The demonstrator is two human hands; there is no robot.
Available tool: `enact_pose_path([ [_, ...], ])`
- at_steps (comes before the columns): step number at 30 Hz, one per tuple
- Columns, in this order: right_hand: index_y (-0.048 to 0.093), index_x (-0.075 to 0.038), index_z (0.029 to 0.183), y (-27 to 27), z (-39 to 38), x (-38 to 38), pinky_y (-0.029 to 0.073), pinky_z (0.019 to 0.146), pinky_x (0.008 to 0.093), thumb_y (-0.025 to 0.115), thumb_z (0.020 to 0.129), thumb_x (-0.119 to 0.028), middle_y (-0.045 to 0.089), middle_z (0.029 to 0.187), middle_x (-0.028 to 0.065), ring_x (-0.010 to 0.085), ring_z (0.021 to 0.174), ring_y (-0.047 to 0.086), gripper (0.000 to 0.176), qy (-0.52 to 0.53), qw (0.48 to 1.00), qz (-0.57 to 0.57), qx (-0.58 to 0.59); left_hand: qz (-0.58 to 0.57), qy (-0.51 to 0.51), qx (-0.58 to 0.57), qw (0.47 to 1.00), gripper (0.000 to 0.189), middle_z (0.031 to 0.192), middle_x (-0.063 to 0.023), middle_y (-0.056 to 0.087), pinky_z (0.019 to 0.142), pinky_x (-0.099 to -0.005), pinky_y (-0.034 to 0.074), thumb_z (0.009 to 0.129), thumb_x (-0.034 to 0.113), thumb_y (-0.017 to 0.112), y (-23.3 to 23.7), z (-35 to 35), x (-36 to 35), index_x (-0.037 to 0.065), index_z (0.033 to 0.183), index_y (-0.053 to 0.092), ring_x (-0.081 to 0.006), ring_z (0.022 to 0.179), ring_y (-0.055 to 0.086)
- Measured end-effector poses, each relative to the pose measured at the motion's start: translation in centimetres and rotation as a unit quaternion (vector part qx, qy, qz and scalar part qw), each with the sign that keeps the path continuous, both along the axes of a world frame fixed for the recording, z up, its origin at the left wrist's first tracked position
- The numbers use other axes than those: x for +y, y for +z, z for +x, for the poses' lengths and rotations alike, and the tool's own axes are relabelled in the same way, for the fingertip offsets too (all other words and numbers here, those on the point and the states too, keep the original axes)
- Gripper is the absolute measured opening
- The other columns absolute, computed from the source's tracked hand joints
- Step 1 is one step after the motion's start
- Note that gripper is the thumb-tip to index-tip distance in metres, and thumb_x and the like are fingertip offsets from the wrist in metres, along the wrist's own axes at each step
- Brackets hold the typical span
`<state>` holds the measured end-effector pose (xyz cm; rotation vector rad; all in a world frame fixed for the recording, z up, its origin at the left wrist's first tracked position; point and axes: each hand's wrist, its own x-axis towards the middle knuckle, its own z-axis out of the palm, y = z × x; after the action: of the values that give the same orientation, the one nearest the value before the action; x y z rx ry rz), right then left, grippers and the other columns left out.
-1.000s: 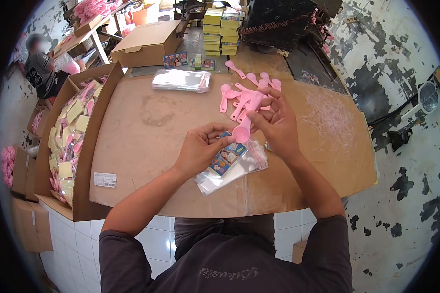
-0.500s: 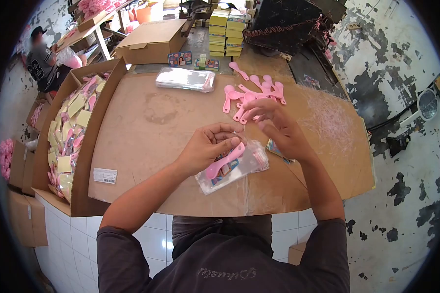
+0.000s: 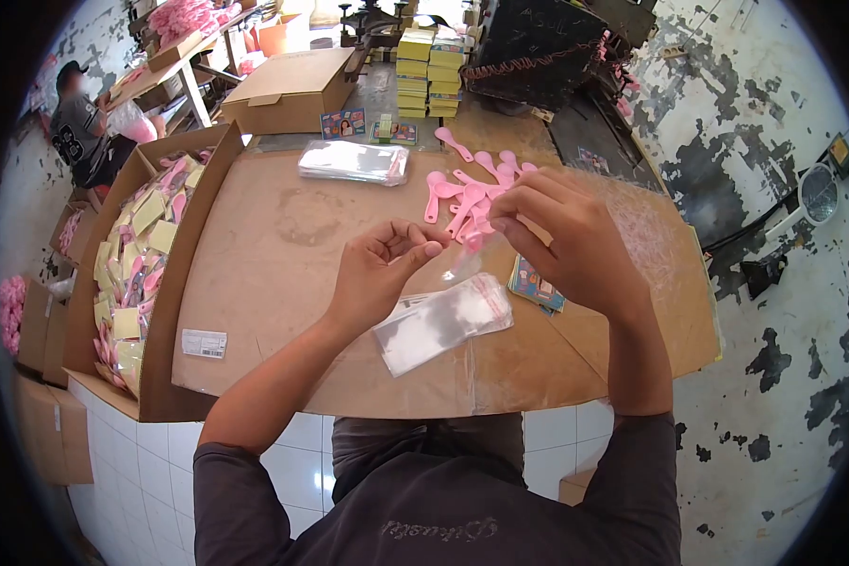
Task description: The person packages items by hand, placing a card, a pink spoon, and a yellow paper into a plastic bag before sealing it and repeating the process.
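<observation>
Left hand: my left hand [image 3: 379,275] hovers over the brown cardboard worktop [image 3: 274,236]. The fingers are half curled and the thumb and forefinger tips are close together. I cannot tell whether they pinch anything.
Right hand: my right hand [image 3: 564,236] has its fingertips bunched at the near edge of the heap of pink plastic measuring scoops [image 3: 467,193]. I cannot tell if a scoop is caught between them.
Between the hands: a thin wisp of clear film [image 3: 460,269], hard to make out, seems to hang there.
Sleeves: the flat stack of clear plastic sleeves [image 3: 441,323] lies on the worktop just on my side of both hands, untouched.
Cards: a small pile of printed picture cards [image 3: 536,285] sits just right of the sleeves, partly under my right hand.
Doing it well: I judge it best to take one scoop only, by its handle, and lift it straight clear so its neighbours do not drag along. My left fingers should stay low and near the top sleeve's mouth.
Watch for: film clinging to my fingertips, and the top sleeve sliding off its stack.
Around: a wrapped bundle of clear bags [image 3: 354,160] lies on the far side. An open cardboard box of packed pink scoops [image 3: 174,283] stands at my left.
</observation>
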<state>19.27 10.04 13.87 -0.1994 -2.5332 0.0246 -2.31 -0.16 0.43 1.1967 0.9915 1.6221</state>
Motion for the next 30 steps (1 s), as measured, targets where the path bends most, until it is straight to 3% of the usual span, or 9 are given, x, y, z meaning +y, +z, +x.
enact_pose_path([
  [3,0.071,-0.005,0.1,-0.4,-0.2,-0.2,0.05,0.067,0.0344,0.072,0.09,-0.006,0.068,0.088,0.0072,0.023,0.077,0.066,0.009,-0.014,0.996,-0.083,0.026,0.004,0.065,0.077,0.995,0.026,0.129,-0.0189,0.068,0.104,-0.0342,0.051,0.1,0.009,0.069,0.7,0.5,-0.5,-0.007,0.12,0.063,-0.0198,0.122,0.063],
  [6,0.073,-0.004,0.103,0.0,-0.2,-0.8,0.049,0.062,0.0326,0.071,0.092,-0.006,0.07,0.09,0.008,0.021,0.073,0.065,0.011,-0.005,0.99,-0.143,0.019,0.142,0.105,-0.018,0.984,0.032,0.125,-0.0159,0.071,0.103,-0.0352,0.052,0.101,0.01,0.068,2.7,3.3,-0.7,-0.006,0.128,0.064,-0.0204,0.119,0.066],
  [10,0.074,-0.004,0.105,0.5,-0.3,-1.5,0.049,0.061,0.0323,0.073,0.091,-0.006,0.072,0.092,0.0086,0.0209,0.07,0.065,0.014,-0.012,0.982,-0.185,-0.026,0.112,0.08,0.178,0.974,0.025,0.117,-0.0125,0.074,0.095,-0.0319,0.056,0.104,0.011,0.063,3.3,3.5,-1.7,-0.004,0.124,0.067,-0.018,0.109,0.071],
  [12,0.073,-0.004,0.104,-0.8,-0.4,-0.9,0.05,0.063,0.0325,0.075,0.09,-0.007,0.072,0.095,0.009,0.0227,0.073,0.066,0.015,0.016,0.987,-0.157,0.006,0.063,-0.004,0.094,0.994,0.025,0.116,-0.0125,0.075,0.09,-0.0289,0.058,0.104,0.01,0.062,2.6,3.1,-1.5,-0.003,0.125,0.067,-0.0157,0.105,0.072],
  [15,0.071,-0.005,0.101,-1.3,-0.8,-1.1,0.051,0.07,0.0338,0.077,0.087,-0.008,0.07,0.099,0.0084,0.0247,0.081,0.067,0.015,0.003,0.995,-0.085,0.05,-0.015,-0.027,0.037,0.999,0.026,0.111,-0.0126,0.074,0.087,-0.0274,0.059,0.105,0.004,0.058,3.1,2.8,-1.7,-0.004,0.129,0.064,-0.0169,0.103,0.073],
  [18,0.068,-0.006,0.095,-1.8,-1.3,-1.7,0.05,0.078,0.0368,0.077,0.083,-0.01,0.065,0.097,0.0068,0.0242,0.09,0.065,0.015,0.004,0.998,0.015,0.066,0.01,0.002,-0.006,1.0,0.025,0.102,-0.0084,0.077,0.072,-0.0231,0.057,0.104,0.009,0.062,2.4,3.3,-1.4,-0.002,0.126,0.067,-0.0084,0.088,0.071],
  [21,0.067,-0.006,0.092,-2.6,-2.2,-1.9,0.049,0.083,0.0376,0.077,0.078,-0.014,0.062,0.097,0.006,0.0235,0.098,0.063,0.019,0.013,0.994,0.1,0.049,0.015,0.057,0.098,0.993,0.028,0.092,-0.0091,0.078,0.062,-0.0246,0.054,0.101,0.01,0.066,1.8,3.2,-1.6,-0.003,0.126,0.067,-0.0076,0.073,0.069],
  [24,0.067,-0.005,0.091,-3.3,-2.6,-1.9,0.048,0.086,0.0382,0.078,0.074,-0.017,0.061,0.1,0.0071,0.0244,0.103,0.062,0.024,0.003,0.988,0.155,0.014,-0.003,0.088,0.283,0.955,0.034,0.094,-0.0113,0.077,0.069,-0.0267,0.058,0.1,0.008,0.067,2.7,2.7,-2.3,-0.007,0.13,0.063,-0.0112,0.077,0.072],
  [30,0.066,-0.003,0.096,-4.3,-3.4,-0.5,0.047,0.088,0.0384,0.076,0.073,-0.016,0.061,0.103,0.0089,0.0272,0.102,0.061,0.029,-0.022,0.985,0.17,-0.019,0.077,0.138,0.42,0.894,0.035,0.087,-0.0159,0.076,0.066,-0.0276,0.057,0.097,0.007,0.069,2.0,2.9,-2.1,-0.003,0.13,0.065,-0.0119,0.07,0.072],
])
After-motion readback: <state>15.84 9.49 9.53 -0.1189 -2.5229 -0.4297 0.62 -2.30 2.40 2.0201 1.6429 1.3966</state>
